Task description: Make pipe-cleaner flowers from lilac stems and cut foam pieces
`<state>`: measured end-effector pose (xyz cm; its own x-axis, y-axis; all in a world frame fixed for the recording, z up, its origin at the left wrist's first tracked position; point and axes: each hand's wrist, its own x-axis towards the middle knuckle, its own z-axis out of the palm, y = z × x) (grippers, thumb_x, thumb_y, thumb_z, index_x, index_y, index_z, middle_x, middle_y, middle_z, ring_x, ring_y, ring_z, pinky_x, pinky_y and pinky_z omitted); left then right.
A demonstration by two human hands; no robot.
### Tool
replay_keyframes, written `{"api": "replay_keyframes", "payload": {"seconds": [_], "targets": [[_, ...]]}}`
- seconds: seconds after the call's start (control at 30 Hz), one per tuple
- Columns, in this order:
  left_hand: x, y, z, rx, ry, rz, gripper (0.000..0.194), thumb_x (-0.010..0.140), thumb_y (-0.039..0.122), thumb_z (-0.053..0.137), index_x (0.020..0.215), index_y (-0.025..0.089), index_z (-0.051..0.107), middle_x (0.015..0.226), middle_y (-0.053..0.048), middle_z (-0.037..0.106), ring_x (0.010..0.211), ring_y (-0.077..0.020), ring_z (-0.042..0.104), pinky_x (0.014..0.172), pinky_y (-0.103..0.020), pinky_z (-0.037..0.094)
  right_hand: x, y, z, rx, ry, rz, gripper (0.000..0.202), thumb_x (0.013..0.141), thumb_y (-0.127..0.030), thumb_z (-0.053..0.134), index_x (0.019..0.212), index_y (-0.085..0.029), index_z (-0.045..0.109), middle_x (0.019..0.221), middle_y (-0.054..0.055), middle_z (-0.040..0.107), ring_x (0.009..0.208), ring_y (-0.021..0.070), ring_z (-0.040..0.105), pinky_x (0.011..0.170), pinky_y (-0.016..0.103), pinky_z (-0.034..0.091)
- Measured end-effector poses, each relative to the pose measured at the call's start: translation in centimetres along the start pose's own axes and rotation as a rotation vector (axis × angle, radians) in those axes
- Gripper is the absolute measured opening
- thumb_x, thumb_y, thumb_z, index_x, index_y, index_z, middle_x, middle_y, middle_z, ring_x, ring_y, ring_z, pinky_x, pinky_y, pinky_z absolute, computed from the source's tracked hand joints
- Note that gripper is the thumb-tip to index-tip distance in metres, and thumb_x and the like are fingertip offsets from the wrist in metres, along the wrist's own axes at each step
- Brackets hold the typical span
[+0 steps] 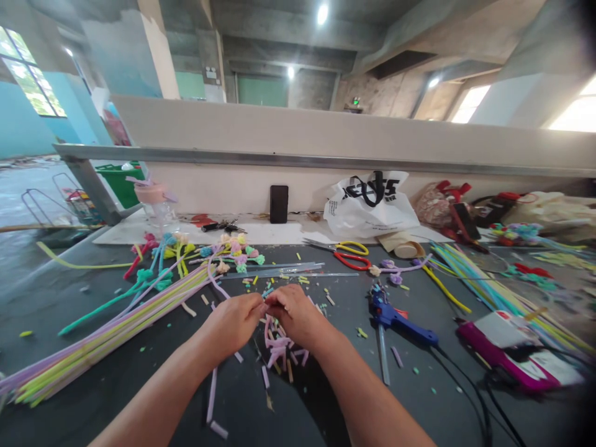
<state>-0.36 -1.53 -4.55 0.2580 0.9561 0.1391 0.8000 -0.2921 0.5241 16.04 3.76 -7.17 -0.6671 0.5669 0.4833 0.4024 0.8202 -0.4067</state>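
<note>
My left hand (239, 320) and my right hand (298, 313) meet at the fingertips above the middle of the dark tabletop. The fingers of both are pinched together, and whatever lies between them is too small and covered to make out. Just under them is a heap of short lilac pipe cleaner pieces (278, 347). A longer lilac pipe cleaner strip (212, 397) lies nearer to me, left of the heap. Left of my left forearm runs a bundle of long pipe cleaners (116, 332) in lilac, yellow and green.
A blue hot glue gun (403, 320) with a cord lies to the right. Scissors (344, 251) with red and yellow handles lie behind it. Pipe cleaner flowers (237, 248), a black phone (279, 203), a white bag (370, 205) and a magenta box (507, 354) are also here.
</note>
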Motion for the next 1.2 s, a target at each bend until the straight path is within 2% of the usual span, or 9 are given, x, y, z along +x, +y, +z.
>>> {"api": "replay_keyframes", "payload": {"seconds": [0.1, 0.23, 0.4, 0.53, 0.63, 0.8, 0.97, 1.2], "targets": [[0.0, -0.3, -0.1, -0.006, 0.017, 0.039, 0.027, 0.089, 0.027, 0.033, 0.066, 0.019, 0.045, 0.067, 0.001, 0.052, 0.065, -0.0137, 0.050, 0.059, -0.024, 0.033, -0.1, 0.0, -0.3, -0.011, -0.053, -0.025, 0.003, 0.083, -0.016, 0.054, 0.082, -0.018, 0.055, 0.074, 0.001, 0.063, 0.073, 0.0140, 0.056, 0.077, 0.029, 0.034], [0.1, -0.9, 0.0, 0.015, 0.033, 0.087, 0.027, 0.089, 0.026, 0.033, 0.067, 0.019, 0.045, 0.067, 0.001, 0.051, 0.066, -0.0133, 0.049, 0.061, -0.024, 0.033, -0.2, 0.0, -0.5, -0.011, -0.086, -0.043, 0.012, 0.086, -0.020, 0.050, 0.076, -0.019, 0.055, 0.068, 0.000, 0.060, 0.068, 0.0125, 0.054, 0.076, 0.028, 0.033], [0.3, -1.4, 0.2, 0.050, 0.000, 0.122, 0.026, 0.090, 0.026, 0.033, 0.069, 0.019, 0.046, 0.069, 0.001, 0.053, 0.069, -0.0140, 0.052, 0.062, -0.024, 0.034, -0.2, 0.1, -0.5, 0.001, -0.098, -0.036, 0.019, 0.088, -0.022, 0.045, 0.072, -0.018, 0.054, 0.066, 0.000, 0.060, 0.064, 0.0119, 0.053, 0.068, 0.025, 0.033], [0.1, -1.2, 0.1, 0.071, -0.041, 0.137, 0.023, 0.091, 0.027, 0.030, 0.080, 0.019, 0.049, 0.077, -0.001, 0.056, 0.074, -0.0153, 0.054, 0.066, -0.025, 0.036, -0.3, 0.2, -0.4, -0.008, -0.118, -0.036, 0.019, 0.088, -0.020, 0.045, 0.071, -0.018, 0.053, 0.064, -0.001, 0.059, 0.063, 0.0116, 0.053, 0.068, 0.025, 0.032], [-0.2, -1.0, -0.2, 0.121, -0.072, 0.146, 0.024, 0.091, 0.029, 0.030, 0.080, 0.020, 0.049, 0.076, -0.001, 0.057, 0.072, -0.0153, 0.055, 0.062, -0.025, 0.035, -0.3, 0.1, -0.4, -0.030, -0.142, -0.037, 0.018, 0.086, -0.018, 0.045, 0.070, -0.018, 0.052, 0.063, -0.001, 0.058, 0.063, 0.0117, 0.052, 0.067, 0.025, 0.031], [-0.5, -0.8, -0.5, 0.166, -0.099, 0.150, 0.027, 0.090, 0.030, 0.030, 0.073, 0.020, 0.047, 0.071, -0.001, 0.056, 0.066, -0.0145, 0.054, 0.059, -0.025, 0.033, -0.3, -0.2, -0.8, -0.064, -0.162, -0.068, 0.018, 0.083, -0.015, 0.047, 0.066, -0.018, 0.052, 0.063, 0.000, 0.058, 0.065, 0.0131, 0.052, 0.065, 0.025, 0.032], [-0.4, -0.6, -0.5, 0.185, -0.142, 0.083, 0.028, 0.089, 0.028, 0.030, 0.069, 0.019, 0.047, 0.066, -0.001, 0.057, 0.061, -0.0147, 0.054, 0.054, -0.025, 0.030, -0.3, -0.2, -0.7, -0.097, -0.180, -0.112, 0.017, 0.079, -0.011, 0.046, 0.064, -0.018, 0.053, 0.063, 0.002, 0.059, 0.063, 0.0140, 0.052, 0.065, 0.026, 0.033], [-0.2, -0.3, -0.5, 0.138, -0.138, 0.082, 0.023, 0.088, 0.026, 0.033, 0.071, 0.019, 0.047, 0.070, -0.002, 0.058, 0.067, -0.0158, 0.056, 0.057, -0.025, 0.033, -0.3, -0.3, -0.9, -0.015, -0.205, -0.060, 0.014, 0.084, -0.018, 0.047, 0.073, -0.018, 0.055, 0.066, 0.001, 0.059, 0.064, 0.0125, 0.052, 0.058, 0.021, 0.034]]}}
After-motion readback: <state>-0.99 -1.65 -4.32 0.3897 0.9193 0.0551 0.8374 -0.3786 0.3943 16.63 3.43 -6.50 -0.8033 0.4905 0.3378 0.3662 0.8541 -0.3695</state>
